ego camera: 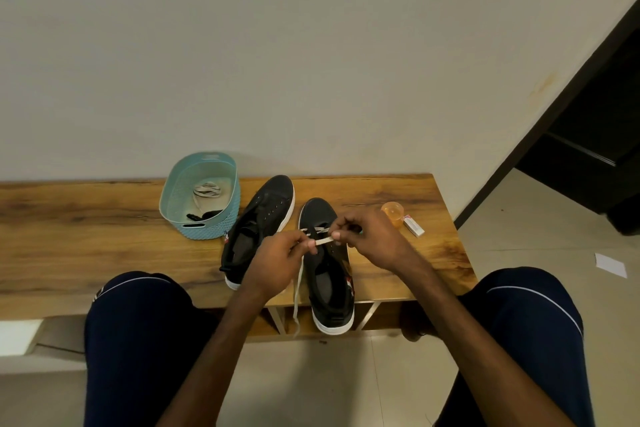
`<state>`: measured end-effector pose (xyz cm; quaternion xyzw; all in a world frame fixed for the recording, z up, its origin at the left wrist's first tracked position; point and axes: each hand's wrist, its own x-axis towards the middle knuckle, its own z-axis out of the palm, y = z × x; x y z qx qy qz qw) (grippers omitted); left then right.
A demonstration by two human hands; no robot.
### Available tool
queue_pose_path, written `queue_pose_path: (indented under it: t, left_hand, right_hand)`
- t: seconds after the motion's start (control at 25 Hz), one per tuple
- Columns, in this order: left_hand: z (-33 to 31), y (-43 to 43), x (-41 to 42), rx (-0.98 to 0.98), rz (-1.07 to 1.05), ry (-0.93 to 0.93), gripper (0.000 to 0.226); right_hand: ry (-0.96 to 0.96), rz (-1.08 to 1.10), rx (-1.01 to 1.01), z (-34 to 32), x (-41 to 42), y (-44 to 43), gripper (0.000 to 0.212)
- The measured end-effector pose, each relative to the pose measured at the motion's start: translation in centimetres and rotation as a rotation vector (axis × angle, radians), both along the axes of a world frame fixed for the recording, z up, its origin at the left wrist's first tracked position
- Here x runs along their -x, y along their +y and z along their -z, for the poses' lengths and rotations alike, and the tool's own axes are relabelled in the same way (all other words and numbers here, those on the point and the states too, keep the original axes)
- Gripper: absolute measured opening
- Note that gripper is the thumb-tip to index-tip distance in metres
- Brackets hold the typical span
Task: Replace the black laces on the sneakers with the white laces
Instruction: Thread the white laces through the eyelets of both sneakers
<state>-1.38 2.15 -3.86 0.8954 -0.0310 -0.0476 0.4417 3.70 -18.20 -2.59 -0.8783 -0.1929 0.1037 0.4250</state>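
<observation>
Two black sneakers with white soles lie on the wooden bench (86,239). The left sneaker (258,225) has bare eyelets and no lace. The right sneaker (327,270) carries a white lace (323,241) through its front eyelets. My left hand (277,263) and my right hand (367,239) each pinch this lace over the shoe, a short stretch taut between them. One end of the lace hangs down past the bench edge. A turquoise basket (207,229) at the back holds a second white lace (207,190) and black laces (204,216).
An orange plastic cup (393,213) and a small white box (414,226) lie on the bench right of the shoes. My knees in dark trousers flank the bench front. A wall rises behind; a dark doorway opens at the right.
</observation>
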Motion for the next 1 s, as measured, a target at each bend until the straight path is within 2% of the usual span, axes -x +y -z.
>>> queue_pose_path:
  t: [0.16,0.28,0.36,0.48,0.68,0.88,1.0]
  left_hand:
    - [0.5,0.9,-0.4,-0.210,-0.093,-0.007,0.019]
    - [0.4,0.4,0.0,-0.231,-0.074,-0.007,0.017]
    - [0.5,-0.3,0.1,-0.108,0.017,-0.012,0.024]
    - [0.8,-1.6,0.3,0.090,0.060,-0.011,0.021]
    - [0.8,-1.4,0.2,0.310,-0.032,0.085,0.020]
    - [1.0,-1.9,0.1,0.469,-0.089,0.127,0.024]
    - [1.1,-1.7,-0.1,0.491,-0.141,0.109,0.018]
  right_hand:
    - [0.019,0.094,0.020,-0.1,-0.4,-1.1,0.007]
    - [-0.002,0.117,0.008,0.1,-0.3,-0.6,0.007]
    - [-0.010,0.063,0.013,0.2,0.0,0.2,0.010]
    - [-0.033,-0.059,0.049,0.3,0.9,1.5,0.014]
    - [0.009,0.107,-0.077,0.4,1.5,2.2,0.012]
    - [-0.087,0.142,-0.086,1.0,1.4,2.3,0.012]
    - [-0.098,0.142,-0.201,1.6,0.8,2.1,0.010]
